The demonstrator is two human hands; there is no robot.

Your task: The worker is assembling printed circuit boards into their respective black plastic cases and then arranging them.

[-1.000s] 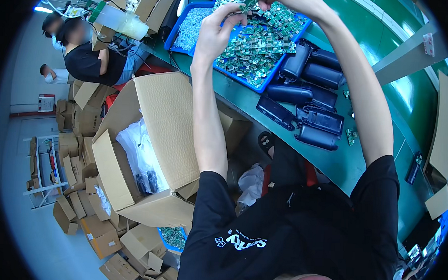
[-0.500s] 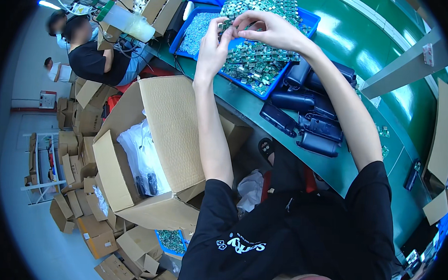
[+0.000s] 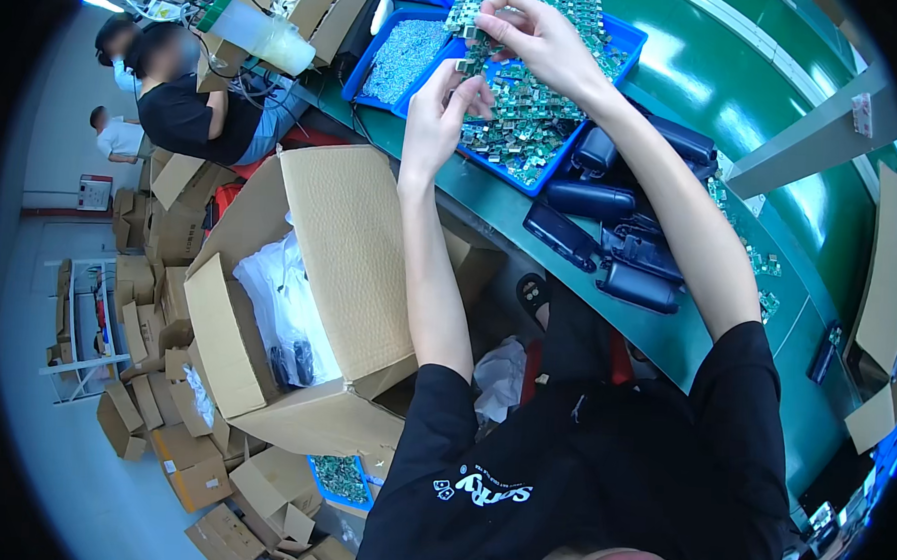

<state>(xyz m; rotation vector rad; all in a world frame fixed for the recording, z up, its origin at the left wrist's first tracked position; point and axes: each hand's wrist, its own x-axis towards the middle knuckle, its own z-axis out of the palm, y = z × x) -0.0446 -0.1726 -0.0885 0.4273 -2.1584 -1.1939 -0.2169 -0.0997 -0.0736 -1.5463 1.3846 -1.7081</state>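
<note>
Both hands are above a blue tray [image 3: 634, 50] heaped with small green circuit boards [image 3: 520, 133]. At the tray's left edge is my left hand [image 3: 438, 117], its fingers curled and closed. A small circuit board [image 3: 465, 68] shows at its fingertips. Farther away and to the right, my right hand [image 3: 541, 42] pinches another small circuit board [image 3: 470, 33] between thumb and fingers. The details of both boards are too small to make out. Right of the tray, several dark plastic housings [image 3: 592, 199] lie in a pile under my right forearm.
Left of the boards, a blue bin [image 3: 349, 87] holds small pale pieces. A large open carton [image 3: 354, 261] with plastic bags stands beside the green table [image 3: 666, 340]. A grey post [image 3: 815, 131] rises at the right. Stacked cartons [image 3: 195, 459] and seated people [image 3: 191, 104] are at the left.
My hands were together over the tray's left part and have come apart. The right one moved up and away, the left one slightly down. Circuit boards now show at the fingertips.
</note>
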